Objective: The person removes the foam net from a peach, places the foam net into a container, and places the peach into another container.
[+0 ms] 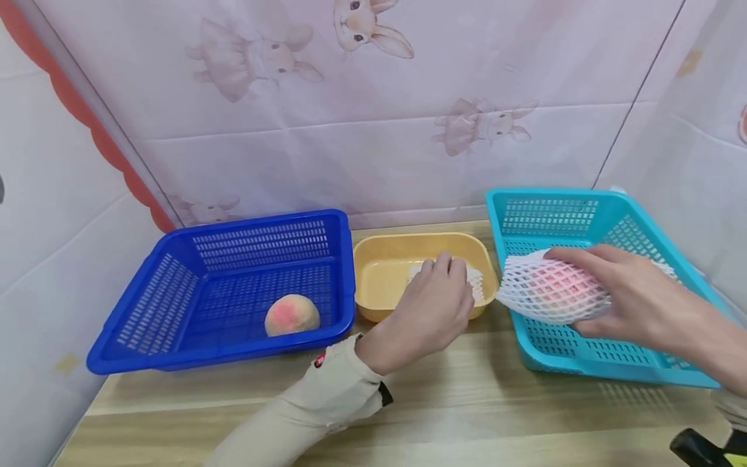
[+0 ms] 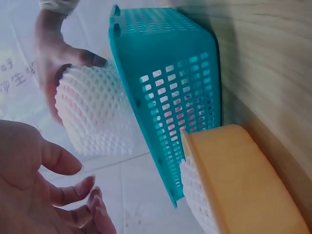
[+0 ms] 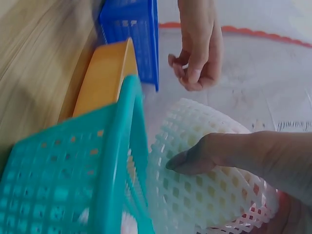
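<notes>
A peach (image 1: 563, 282) in a foam net (image 1: 516, 295) is grasped by the right hand (image 1: 636, 295) over the turquoise basket (image 1: 613, 371). Nothing appears to be gripped by the left hand (image 1: 428, 301), loosely bent above the yellow tub (image 1: 376, 279), though the wrist view is dim. The step is judged to be unwrapping; next, the net's free end should be pinched.
</notes>
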{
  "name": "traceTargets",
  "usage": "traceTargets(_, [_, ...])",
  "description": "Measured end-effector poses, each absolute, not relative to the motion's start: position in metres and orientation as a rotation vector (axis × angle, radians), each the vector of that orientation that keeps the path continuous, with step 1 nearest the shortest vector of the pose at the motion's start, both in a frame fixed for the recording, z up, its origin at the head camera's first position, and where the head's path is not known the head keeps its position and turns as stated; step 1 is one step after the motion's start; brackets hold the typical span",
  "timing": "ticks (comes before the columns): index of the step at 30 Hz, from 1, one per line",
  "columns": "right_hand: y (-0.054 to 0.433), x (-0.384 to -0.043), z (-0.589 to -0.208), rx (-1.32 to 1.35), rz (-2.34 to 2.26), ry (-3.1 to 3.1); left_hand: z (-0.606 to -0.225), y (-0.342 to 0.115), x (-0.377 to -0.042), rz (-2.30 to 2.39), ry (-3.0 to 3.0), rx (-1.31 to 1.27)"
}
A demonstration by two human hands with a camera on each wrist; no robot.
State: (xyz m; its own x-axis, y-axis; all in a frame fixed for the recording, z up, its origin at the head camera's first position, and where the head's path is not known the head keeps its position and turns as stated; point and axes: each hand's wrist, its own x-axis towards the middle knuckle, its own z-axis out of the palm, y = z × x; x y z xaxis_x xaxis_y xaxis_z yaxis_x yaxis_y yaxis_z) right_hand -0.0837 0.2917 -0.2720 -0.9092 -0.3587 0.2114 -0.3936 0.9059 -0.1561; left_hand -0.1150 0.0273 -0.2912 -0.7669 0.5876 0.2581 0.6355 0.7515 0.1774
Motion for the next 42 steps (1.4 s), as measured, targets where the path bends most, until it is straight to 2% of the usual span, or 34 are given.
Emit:
traceTargets(13, [0.24,-0.083,-0.273,0.795,0.446,-2.831,-0.294,-0.013,-0.109,-1.237,-2.65,-1.018])
traceTargets(19, [0.222,-0.083,-0.284,0.916,0.494,-2.743,-0.302,-0.03,-0.1,-1.33,-2.652,-0.992])
traceTargets(32, [0.184,-0.071,-0.318,0.994,0.565,-2.813,-0.331,-0.061,-0.072,-1.45,-2.734,-0.921])
traceTargets(42, [0.167,-0.068,-0.349,0.986,0.685,-2.919,-0.365,-0.076,-0.073,-1.638,-2.814,-0.804])
